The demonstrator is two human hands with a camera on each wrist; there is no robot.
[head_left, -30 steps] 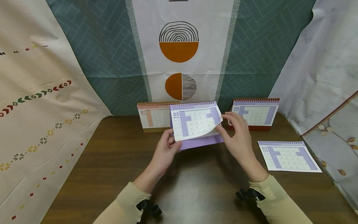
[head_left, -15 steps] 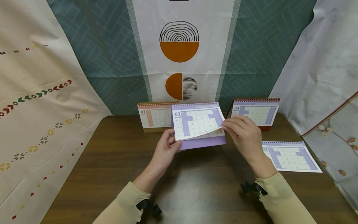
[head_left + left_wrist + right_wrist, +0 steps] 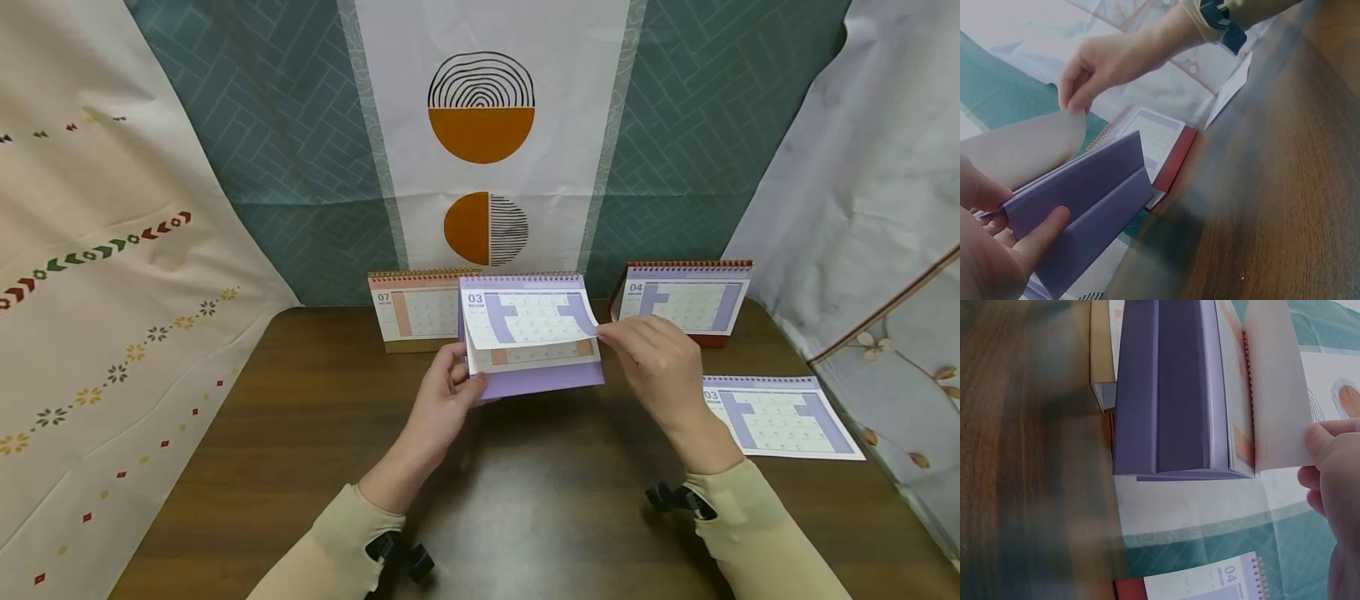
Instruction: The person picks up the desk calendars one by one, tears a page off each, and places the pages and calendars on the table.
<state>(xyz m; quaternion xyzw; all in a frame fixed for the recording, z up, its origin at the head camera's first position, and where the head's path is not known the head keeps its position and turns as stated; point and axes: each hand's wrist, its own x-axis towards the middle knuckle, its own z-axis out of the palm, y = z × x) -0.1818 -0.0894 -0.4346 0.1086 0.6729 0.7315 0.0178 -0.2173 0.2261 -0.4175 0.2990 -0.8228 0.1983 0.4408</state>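
Note:
A purple desk calendar point(image 3: 540, 379) is held up over the table, its top page point(image 3: 525, 321) marked 03. My left hand point(image 3: 446, 396) grips its lower left corner, thumb in front and fingers behind the purple stand point(image 3: 1085, 200). Between thumb and fingers, my right hand point(image 3: 656, 362) pinches the lower right corner of the 03 page. That page is lifted and bowed away from the sheet beneath, which shows an orange-marked grid point(image 3: 536, 353). In the right wrist view the raised page point(image 3: 1279, 387) stands apart from the pages under it.
Behind on the left stands a calendar point(image 3: 423, 312) marked 07, partly covered by the purple one. A red-based calendar point(image 3: 682, 300) marked 04 stands at the back right. A loose 03 sheet point(image 3: 783, 421) lies on the wooden table point(image 3: 315, 467) at right, partly behind my right hand.
My right hand has shifted right from the page's edge to pinch its corner, then raised the page, baring more of the orange-marked sheet. My left hand keeps its grip on the calendar.

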